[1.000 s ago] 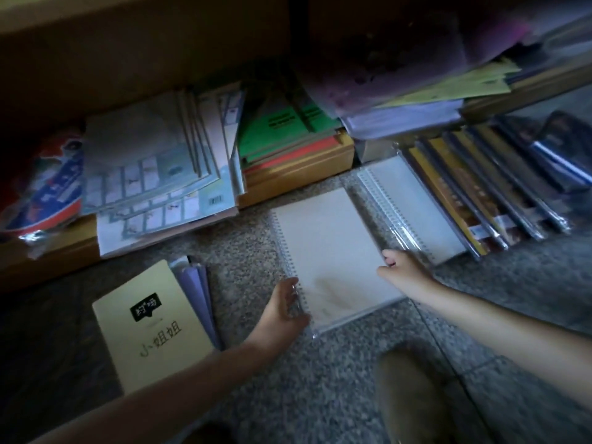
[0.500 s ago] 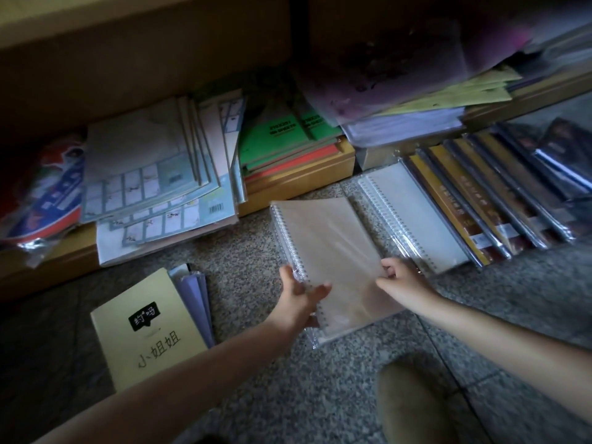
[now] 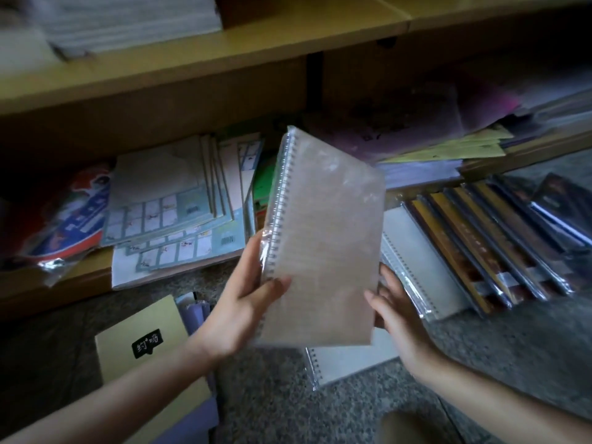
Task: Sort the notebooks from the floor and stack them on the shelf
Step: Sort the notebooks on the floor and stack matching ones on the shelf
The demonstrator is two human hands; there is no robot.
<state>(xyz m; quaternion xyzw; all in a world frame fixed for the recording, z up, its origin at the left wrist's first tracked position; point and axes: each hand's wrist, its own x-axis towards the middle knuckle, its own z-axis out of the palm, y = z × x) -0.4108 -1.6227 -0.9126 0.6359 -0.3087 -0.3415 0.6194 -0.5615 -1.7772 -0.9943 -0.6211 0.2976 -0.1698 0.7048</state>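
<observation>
**Spiral notebook lifted, not yet shelved**

Position: the spiral notebook (image 3: 323,238) is clear of the floor (image 3: 272,402), held upright with a slight tilt between both hands, in front of the shelf (image 3: 77,280). The left hand (image 3: 243,302) grips the wire-bound edge, thumb on the front cover and fingers behind. The right hand (image 3: 394,312) pinches the opposite lower corner. Neither hand is free.

Progress (my judgement): early. This notebook has yet to reach the shelf. On the floor I count:
- a second spiral notebook (image 3: 346,360) directly below the right hand
- a white spiral notebook (image 3: 416,257) just beyond that hand
- a row of wrapped books (image 3: 480,248) further out on the same side
- a yellow notebook (image 3: 141,325) under the left forearm

A fanned stack of pale booklets (image 3: 160,193) lies on the shelf, beyond the left hand.

Materials: the held notebook has a flat, rectangular, matt brown cover and a metal coil spine. It is sealed in glossy clear film that catches the light and wrinkles at the left hand's fingers, so it is probably slippery. The floor is speckled stone and the shelf is plain pale board.
</observation>
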